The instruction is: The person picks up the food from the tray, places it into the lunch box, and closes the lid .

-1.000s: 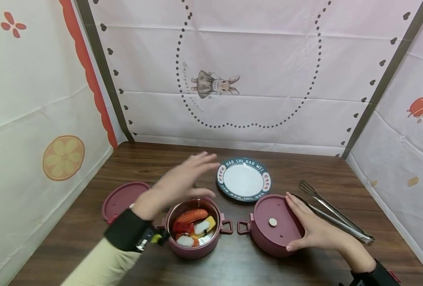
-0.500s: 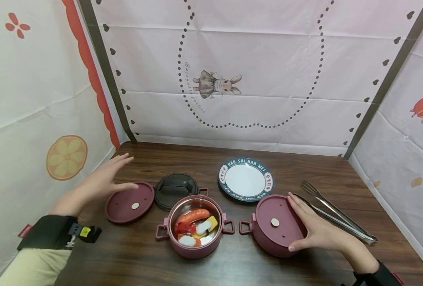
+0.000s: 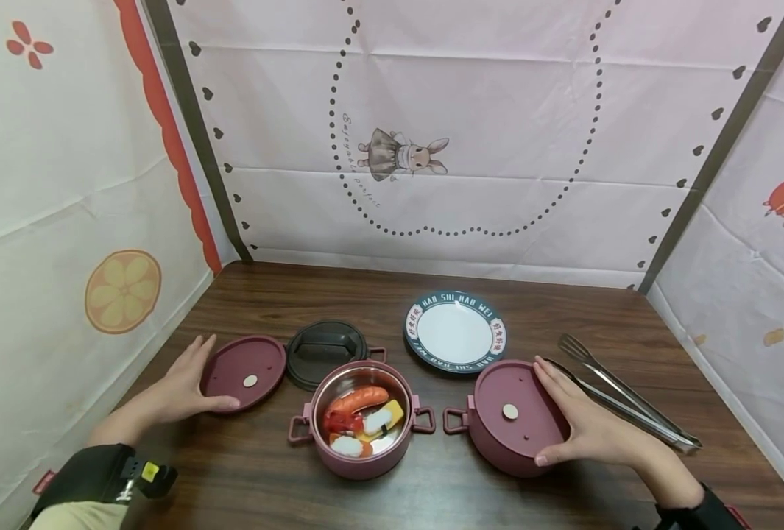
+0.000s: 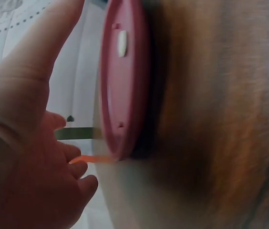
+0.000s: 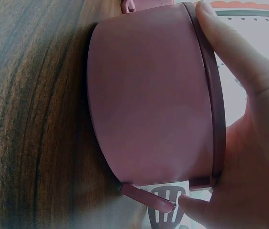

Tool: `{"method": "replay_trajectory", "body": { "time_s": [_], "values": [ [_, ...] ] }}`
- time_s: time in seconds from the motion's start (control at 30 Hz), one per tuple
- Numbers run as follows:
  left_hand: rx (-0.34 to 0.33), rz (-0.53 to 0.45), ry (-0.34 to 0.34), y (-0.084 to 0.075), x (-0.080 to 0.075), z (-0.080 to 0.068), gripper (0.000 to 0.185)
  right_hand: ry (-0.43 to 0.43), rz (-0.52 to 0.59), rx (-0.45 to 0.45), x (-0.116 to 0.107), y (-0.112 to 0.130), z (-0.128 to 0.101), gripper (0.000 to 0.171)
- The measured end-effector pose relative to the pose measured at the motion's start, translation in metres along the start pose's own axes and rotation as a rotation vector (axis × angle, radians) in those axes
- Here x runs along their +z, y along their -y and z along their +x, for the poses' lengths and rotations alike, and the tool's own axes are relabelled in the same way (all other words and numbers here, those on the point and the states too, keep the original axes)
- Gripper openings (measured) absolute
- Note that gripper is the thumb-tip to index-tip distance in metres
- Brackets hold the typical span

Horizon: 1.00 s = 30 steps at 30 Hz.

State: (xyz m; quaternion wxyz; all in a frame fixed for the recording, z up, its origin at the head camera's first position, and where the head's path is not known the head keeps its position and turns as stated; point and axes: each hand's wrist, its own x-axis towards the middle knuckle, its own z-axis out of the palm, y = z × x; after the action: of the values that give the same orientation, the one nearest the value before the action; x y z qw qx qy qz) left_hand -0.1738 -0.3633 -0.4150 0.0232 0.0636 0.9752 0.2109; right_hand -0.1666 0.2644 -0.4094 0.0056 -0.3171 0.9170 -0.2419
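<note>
My left hand (image 3: pixel 189 381) lies flat on the table beside a loose pink lid (image 3: pixel 249 368). Its fingers are straight, and the thumb touches the lid's near edge. The left wrist view shows that lid (image 4: pixel 125 81) edge-on, just beyond my left hand (image 4: pixel 39 157). My right hand (image 3: pixel 570 423) grips a closed pink pot (image 3: pixel 504 419) from its right side, fingers along the lid rim and thumb on the wall. In the right wrist view the right hand (image 5: pixel 249 143) wraps round the pot (image 5: pixel 149 95).
An open pink pot (image 3: pixel 360 442) with sausage and other food pieces stands between my hands. Behind it lie a black lid (image 3: pixel 325 352) and a white plate (image 3: pixel 454 333) with a dark rim. Metal tongs (image 3: pixel 623 401) lie at the right. Cloth walls enclose the wooden table (image 3: pixel 365 294).
My left hand swung left from above the open pot and came down on the table beside the loose pink lid. My right hand stayed on the closed pot.
</note>
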Motion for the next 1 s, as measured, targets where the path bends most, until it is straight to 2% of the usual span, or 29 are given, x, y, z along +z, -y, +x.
{"method": "replay_trajectory", "body": {
  "time_s": [0.1,0.4,0.67,0.9,1.0],
  "values": [
    [-0.031,0.003,-0.005,0.001,0.010,0.001,0.133,-0.003,-0.007,0.001,0.000,0.000,0.000,0.126],
    [-0.045,0.034,-0.040,0.002,0.026,0.004,0.139,-0.006,-0.022,0.012,0.000,-0.002,-0.001,0.124],
    [-0.039,0.018,-0.077,0.001,0.035,0.007,0.140,-0.018,0.047,-0.007,0.002,-0.003,-0.003,0.124],
    [-0.042,0.009,-0.107,-0.001,0.039,0.007,0.140,-0.023,0.020,-0.003,0.001,-0.002,-0.003,0.124],
    [-0.067,0.003,-0.110,0.000,0.039,0.006,0.141,-0.021,0.006,-0.001,0.001,-0.002,-0.002,0.124]
  ]
}}
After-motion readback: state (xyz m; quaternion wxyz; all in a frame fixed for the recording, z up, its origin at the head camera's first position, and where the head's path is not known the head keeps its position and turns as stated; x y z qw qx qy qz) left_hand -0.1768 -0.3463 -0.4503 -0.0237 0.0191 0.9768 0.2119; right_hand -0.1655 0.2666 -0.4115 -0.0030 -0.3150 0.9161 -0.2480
